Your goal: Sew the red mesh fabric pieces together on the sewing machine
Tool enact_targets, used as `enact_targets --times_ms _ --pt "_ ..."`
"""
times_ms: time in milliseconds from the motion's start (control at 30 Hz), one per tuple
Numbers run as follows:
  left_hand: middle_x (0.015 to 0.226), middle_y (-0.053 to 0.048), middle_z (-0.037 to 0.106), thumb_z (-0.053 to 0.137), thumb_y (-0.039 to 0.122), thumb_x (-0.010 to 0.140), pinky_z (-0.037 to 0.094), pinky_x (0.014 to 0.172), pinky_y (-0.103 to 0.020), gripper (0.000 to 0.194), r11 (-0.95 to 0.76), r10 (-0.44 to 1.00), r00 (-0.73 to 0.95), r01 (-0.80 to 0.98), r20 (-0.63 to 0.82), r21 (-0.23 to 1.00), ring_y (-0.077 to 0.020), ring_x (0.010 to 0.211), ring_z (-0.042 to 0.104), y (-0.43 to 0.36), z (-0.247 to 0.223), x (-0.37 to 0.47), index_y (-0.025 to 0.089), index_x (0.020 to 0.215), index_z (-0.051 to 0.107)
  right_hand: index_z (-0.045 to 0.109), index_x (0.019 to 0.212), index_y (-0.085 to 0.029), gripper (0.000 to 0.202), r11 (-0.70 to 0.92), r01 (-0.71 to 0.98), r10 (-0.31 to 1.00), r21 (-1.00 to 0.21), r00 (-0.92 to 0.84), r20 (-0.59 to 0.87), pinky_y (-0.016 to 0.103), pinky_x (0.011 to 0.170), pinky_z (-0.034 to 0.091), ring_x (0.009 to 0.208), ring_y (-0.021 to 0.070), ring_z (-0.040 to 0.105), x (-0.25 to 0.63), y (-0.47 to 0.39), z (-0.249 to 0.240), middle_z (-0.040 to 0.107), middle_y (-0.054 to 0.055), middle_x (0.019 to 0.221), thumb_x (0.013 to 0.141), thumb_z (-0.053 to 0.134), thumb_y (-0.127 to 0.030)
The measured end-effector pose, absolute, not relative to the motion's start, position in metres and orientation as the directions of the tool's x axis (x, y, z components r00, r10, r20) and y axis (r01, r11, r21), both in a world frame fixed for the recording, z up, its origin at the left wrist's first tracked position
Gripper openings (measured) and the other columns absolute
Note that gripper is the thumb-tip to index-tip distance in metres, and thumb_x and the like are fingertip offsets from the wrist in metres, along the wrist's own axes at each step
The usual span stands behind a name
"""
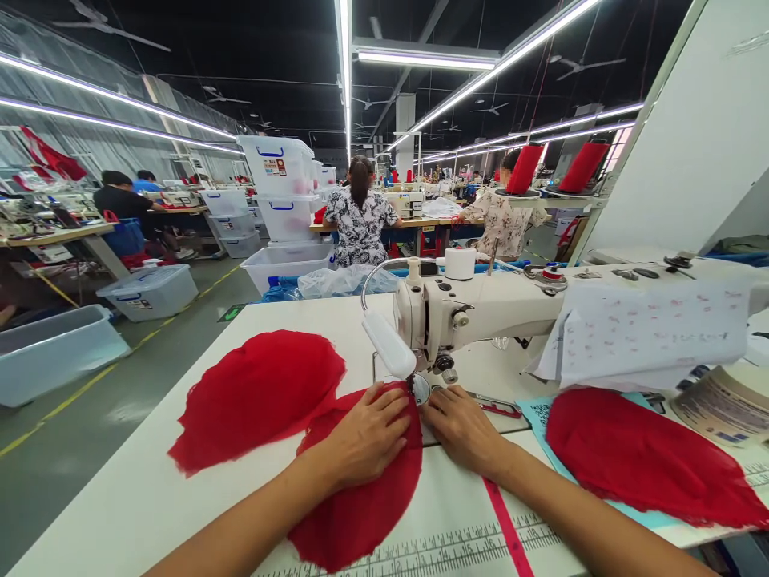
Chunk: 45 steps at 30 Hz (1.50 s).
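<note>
A red fabric piece (360, 521) lies under the needle area of a white sewing machine (420, 320). On top of it my left hand (372, 437) rests palm down, fingers slightly spread, close to the presser foot. My right hand (460, 425) is just right of the foot, its fingers curled together by the fabric's edge; what they pinch is hidden. Another red fabric piece (264, 393) lies flat to the left, touching or overlapping the first. More red fabric (642, 457) rests on a light blue sheet (541, 417) at the right.
Red-handled snips (498, 406) lie beside the machine bed. Papers (654, 328) hang over the machine arm, with a tape roll (721, 401) beside them. A printed ruler (462, 553) runs along the table front. Ahead are plastic bins (279, 172) and a seated person (360, 212).
</note>
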<state>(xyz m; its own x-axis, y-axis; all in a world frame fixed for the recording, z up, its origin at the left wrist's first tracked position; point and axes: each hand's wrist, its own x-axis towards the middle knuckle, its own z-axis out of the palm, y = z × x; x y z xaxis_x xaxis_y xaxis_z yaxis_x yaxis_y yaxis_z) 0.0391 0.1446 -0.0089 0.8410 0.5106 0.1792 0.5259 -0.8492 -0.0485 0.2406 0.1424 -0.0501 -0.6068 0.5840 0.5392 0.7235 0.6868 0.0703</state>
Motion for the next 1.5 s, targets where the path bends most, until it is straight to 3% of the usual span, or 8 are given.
enact_targets --times_ms 167,400,800,967,1167,1500 --pt "0.116 -0.009 0.058 0.044 0.029 0.088 0.033 0.098 -0.048 0.03 -0.828 0.56 0.817 0.557 0.138 0.061 -0.0265 0.11 0.049 0.11 -0.007 0.039 0.017 0.114 0.053 0.058 0.085 -0.015 0.023 0.715 0.689 0.607 -0.119 -0.527 0.595 0.029 0.071 0.037 0.074 0.0166 0.05 0.252 0.142 -0.051 0.057 0.006 0.079 0.084 0.037 -0.005" --pt "0.118 -0.009 0.056 0.049 0.027 0.085 0.035 0.096 -0.047 0.033 -0.822 0.569 0.807 0.553 0.159 0.133 -0.027 0.111 0.048 0.104 -0.013 0.033 0.019 0.117 0.051 0.06 0.093 -0.018 0.025 0.766 0.616 0.593 -0.184 -0.566 0.573 0.03 0.072 0.037 0.076 0.016 0.051 0.253 0.139 -0.049 0.057 0.005 0.08 0.084 0.04 -0.006" --pt "0.118 -0.007 0.056 0.056 0.032 0.08 0.036 0.097 -0.043 0.042 -0.817 0.568 0.807 0.53 0.161 0.227 -0.0258 0.111 0.047 0.111 -0.013 0.029 0.021 0.12 0.049 0.06 0.083 -0.019 0.024 0.763 0.646 0.557 -0.019 -0.644 0.524 0.029 0.068 0.032 0.07 0.015 0.045 0.245 0.137 -0.048 0.051 0.003 0.074 0.082 0.041 -0.004" --pt "0.116 -0.007 0.057 0.057 0.033 0.079 0.037 0.096 -0.043 0.04 -0.823 0.56 0.809 0.519 0.177 0.23 -0.0266 0.11 0.047 0.12 -0.014 0.027 0.021 0.117 0.052 0.061 0.088 -0.018 0.026 0.756 0.654 0.544 0.03 -0.652 0.527 0.029 0.065 0.03 0.068 0.0156 0.045 0.243 0.142 -0.045 0.052 0.004 0.072 0.086 0.038 -0.007" --pt "0.116 -0.008 0.056 0.053 0.03 0.082 0.035 0.097 -0.042 0.034 -0.804 0.591 0.79 0.56 0.165 0.2 -0.0261 0.113 0.045 0.133 -0.014 0.03 0.018 0.114 0.055 0.061 0.093 -0.019 0.018 0.721 0.686 0.587 0.098 -0.68 0.439 0.029 0.06 0.029 0.069 0.0178 0.048 0.244 0.156 -0.04 0.056 0.005 0.077 0.082 0.048 -0.011" --pt "0.124 -0.013 0.053 0.052 0.03 0.084 0.036 0.097 -0.048 0.039 -0.727 0.686 0.708 0.679 0.166 0.106 -0.0287 0.116 0.044 0.146 -0.023 0.049 0.013 0.119 0.052 0.061 0.094 -0.015 0.023 0.713 0.7 0.623 -0.047 -0.6 0.502 0.029 0.064 0.037 0.069 0.0175 0.051 0.251 0.152 -0.043 0.059 0.007 0.081 0.087 0.04 -0.011"
